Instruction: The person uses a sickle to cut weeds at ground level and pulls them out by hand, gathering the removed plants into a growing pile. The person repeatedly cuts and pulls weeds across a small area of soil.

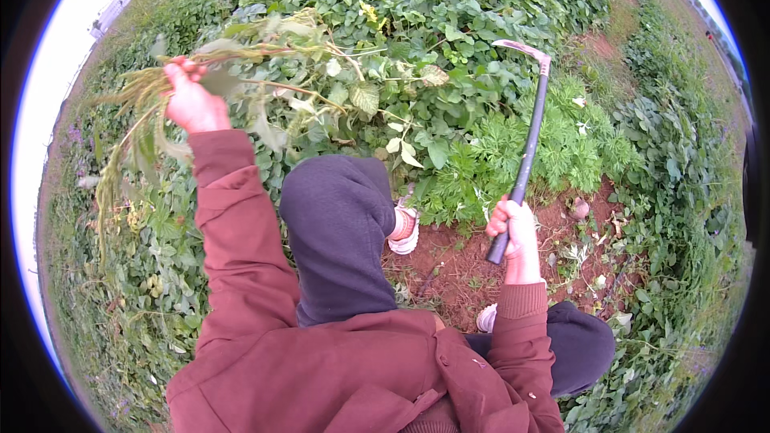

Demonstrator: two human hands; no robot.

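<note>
Here at the upper left of the frame, the left hand (195, 100) is up high, fingers curled tight around a bunch of long weed stalks (265, 50), their seedy tops and drooping leaves fanning out on both sides, a little blurred. Over at right of centre, the right hand (517, 228) has a firm grip on a sickle (532, 128), fist closed low on the black handle, butt poking out below, and the curved blade sits at the upper right, tip toward the left. Beneath that handle spreads a bright feathery plant (569, 140), with reddish soil (457, 265) just below it. A pale shoe (403, 236) shows mid-frame beside a dark trouser knee (337, 224), and leafy vines (457, 8) fill the top.
</note>
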